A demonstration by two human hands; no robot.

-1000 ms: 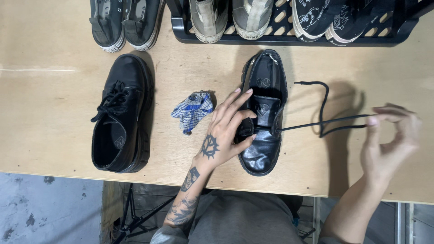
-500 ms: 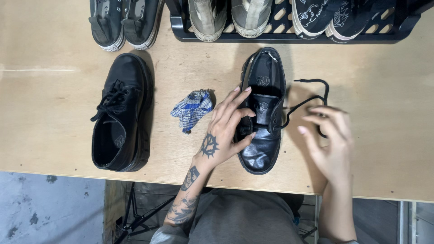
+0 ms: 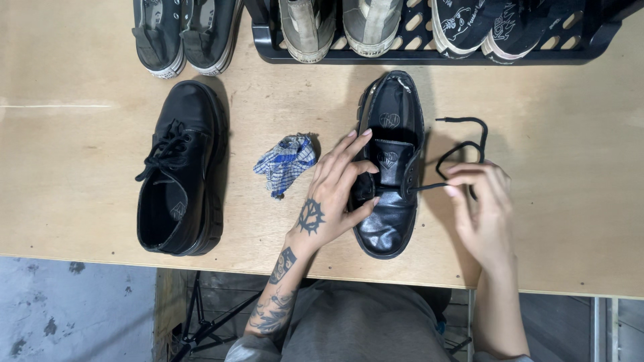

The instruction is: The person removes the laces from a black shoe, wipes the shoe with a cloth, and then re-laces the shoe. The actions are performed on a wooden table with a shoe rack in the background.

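Observation:
A black leather shoe (image 3: 390, 221) lies toe towards me on the wooden table (image 3: 80, 167). My left hand (image 3: 335, 194) rests on its left side and grips the tongue area. My right hand (image 3: 481, 208) is just right of the shoe and pinches a black shoelace (image 3: 463, 149) close to the eyelets. The lace runs out of the shoe's right side and loops back over the table behind my right hand.
A second black shoe (image 3: 180, 171), laced, lies at the left. A crumpled blue-and-white checked cloth (image 3: 285, 161) sits between the two shoes. A dark pair of sneakers (image 3: 184, 30) stands at the back left. A black crate (image 3: 429, 52) with several shoes lines the back edge.
My right hand has come in from the far right towards the shoe, sliding along the lace. The once taut lace now lies in a slack loop. My left hand has stayed on the shoe.

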